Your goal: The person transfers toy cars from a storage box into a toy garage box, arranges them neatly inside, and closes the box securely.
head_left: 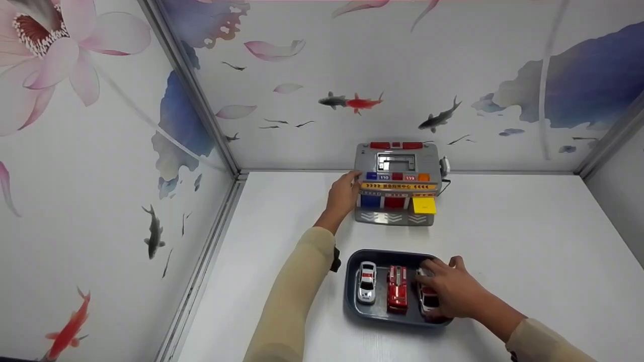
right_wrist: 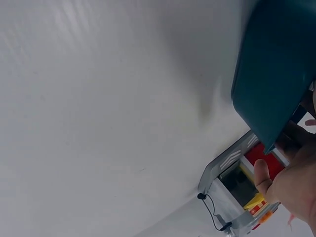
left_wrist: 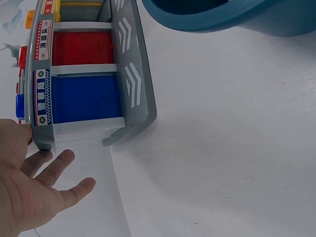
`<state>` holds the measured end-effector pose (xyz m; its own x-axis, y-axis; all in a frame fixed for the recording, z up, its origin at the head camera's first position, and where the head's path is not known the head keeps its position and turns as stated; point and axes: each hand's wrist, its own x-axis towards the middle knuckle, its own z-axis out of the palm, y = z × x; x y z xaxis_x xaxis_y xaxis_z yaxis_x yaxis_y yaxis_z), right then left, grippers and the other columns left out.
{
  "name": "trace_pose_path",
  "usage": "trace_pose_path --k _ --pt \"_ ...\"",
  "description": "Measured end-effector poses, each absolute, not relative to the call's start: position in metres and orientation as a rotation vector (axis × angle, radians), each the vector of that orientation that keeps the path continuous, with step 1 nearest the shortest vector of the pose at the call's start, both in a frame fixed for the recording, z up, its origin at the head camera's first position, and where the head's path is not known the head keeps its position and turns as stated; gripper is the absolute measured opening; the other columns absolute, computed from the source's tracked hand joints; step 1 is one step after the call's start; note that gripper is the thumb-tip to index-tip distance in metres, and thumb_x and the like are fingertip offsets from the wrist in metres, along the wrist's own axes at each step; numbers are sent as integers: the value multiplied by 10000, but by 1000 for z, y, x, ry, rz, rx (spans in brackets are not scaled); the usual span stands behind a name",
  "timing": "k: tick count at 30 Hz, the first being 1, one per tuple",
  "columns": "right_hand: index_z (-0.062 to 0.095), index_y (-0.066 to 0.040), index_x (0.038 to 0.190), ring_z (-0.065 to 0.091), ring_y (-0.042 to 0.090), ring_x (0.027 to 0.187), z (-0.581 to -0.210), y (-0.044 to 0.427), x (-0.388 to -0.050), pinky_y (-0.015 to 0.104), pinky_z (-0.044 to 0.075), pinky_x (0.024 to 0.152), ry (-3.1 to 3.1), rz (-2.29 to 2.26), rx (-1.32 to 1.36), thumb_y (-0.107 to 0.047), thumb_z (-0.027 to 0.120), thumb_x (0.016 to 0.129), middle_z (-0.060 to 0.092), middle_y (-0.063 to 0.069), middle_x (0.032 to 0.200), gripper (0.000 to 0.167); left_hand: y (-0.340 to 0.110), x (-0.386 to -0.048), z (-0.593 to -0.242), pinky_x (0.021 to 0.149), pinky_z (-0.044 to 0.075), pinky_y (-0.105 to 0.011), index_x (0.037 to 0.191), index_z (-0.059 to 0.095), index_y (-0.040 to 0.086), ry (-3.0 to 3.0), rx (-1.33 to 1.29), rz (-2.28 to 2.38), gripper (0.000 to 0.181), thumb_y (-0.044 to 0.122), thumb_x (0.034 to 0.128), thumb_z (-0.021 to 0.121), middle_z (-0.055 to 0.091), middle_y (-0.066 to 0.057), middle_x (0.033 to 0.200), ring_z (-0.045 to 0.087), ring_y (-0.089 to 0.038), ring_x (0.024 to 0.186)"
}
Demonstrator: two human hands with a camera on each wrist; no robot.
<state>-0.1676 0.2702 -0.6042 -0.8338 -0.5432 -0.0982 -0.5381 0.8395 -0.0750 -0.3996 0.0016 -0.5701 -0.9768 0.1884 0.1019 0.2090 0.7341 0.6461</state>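
Observation:
A grey toy garage (head_left: 397, 166) with blue and red doors and a raised yellow one stands near the back wall. My left hand (head_left: 344, 193) touches its left side; in the left wrist view that hand (left_wrist: 44, 187) has its thumb and a finger at the garage's (left_wrist: 138, 74) edge, other fingers spread. In a dark blue tray (head_left: 372, 316) lie a white car (head_left: 367, 282), a red fire truck (head_left: 397, 289) and a white-and-red car (head_left: 429, 297). My right hand (head_left: 455, 289) grips this last car, fingers at both its ends; the right wrist view hides the car behind the tray (right_wrist: 276, 74).
The white table (head_left: 528, 241) meets a back wall with painted fish and petals. A metal rail (head_left: 201, 271) runs along the left edge. A black cord hangs at the garage's right side (head_left: 445, 187). The tray stands in front of the garage.

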Motion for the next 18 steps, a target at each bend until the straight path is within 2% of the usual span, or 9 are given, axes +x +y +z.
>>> trace_pose_path --k 6,13,18 --pt "746 -209 1358 613 303 1174 -607 265 -168 673 448 938 2869 -80 -805 -623 978 728 651 119 1316 788 4 -400 -571 1195 547 -410 1581 592 231 -2911 -303 -1098 403 280 1187 523 665 -30 1571 647 -228 1452" --pt "701 -195 1439 582 382 1340 -600 266 -170 743 407 1035 2843 -147 -770 -593 944 769 614 205 1499 816 4 -400 -571 1210 535 -406 1579 597 239 -2912 -288 -1092 402 279 1184 531 669 -25 1568 635 -216 1469" --pt "692 -224 1438 582 355 1325 -589 268 -174 732 427 1042 2905 -174 -825 -580 943 772 606 184 1495 796 5 -400 -570 1206 539 -412 1592 586 248 -2914 -266 -1118 413 294 1186 526 650 -20 1591 633 -223 1470"
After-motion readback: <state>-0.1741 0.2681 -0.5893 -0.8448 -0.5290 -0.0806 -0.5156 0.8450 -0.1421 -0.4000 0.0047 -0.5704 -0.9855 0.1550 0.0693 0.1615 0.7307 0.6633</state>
